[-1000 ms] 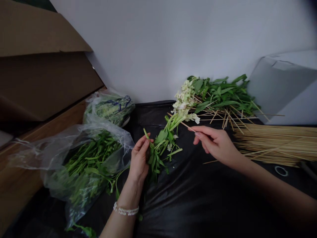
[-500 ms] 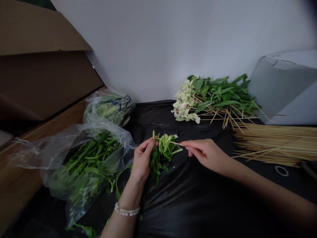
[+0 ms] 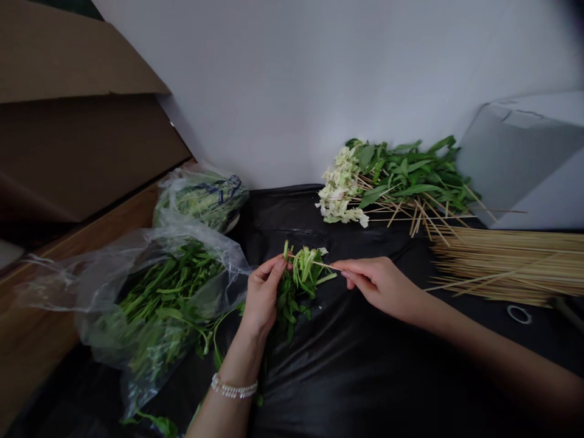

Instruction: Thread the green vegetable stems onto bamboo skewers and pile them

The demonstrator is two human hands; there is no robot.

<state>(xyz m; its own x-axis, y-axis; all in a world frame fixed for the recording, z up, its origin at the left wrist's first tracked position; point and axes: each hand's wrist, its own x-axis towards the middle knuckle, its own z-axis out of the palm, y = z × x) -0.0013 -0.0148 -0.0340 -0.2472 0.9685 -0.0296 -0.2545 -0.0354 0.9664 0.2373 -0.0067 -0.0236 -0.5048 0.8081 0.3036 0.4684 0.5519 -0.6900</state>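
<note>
My left hand [image 3: 264, 295] pinches a green leafy vegetable stem [image 3: 285, 249] between thumb and fingertips. In my right hand [image 3: 381, 285] is a thin bamboo skewer [image 3: 329, 266], gripped near one end and pointing left toward the pinched stem. Pale green stems [image 3: 305, 264] bunch along the skewer between the two hands, and dark leaves [image 3: 292, 304] hang below. Whether the skewer's tip passes through the pinched stem is hidden by my left fingers.
Clear plastic bags hold leafy greens [image 3: 173, 280] at left and a wrapped bunch [image 3: 201, 198] behind. Skewered greens [image 3: 415, 170] and cabbage pieces [image 3: 340, 188] lie back right, by loose bamboo skewers [image 3: 511, 261], a ring [image 3: 519, 314] and a white box [image 3: 520, 158]. A cardboard box [image 3: 82, 152] stands left.
The stem in my left fingers has shifted very slightly right. Both hands keep nearly the same place and hold.
</note>
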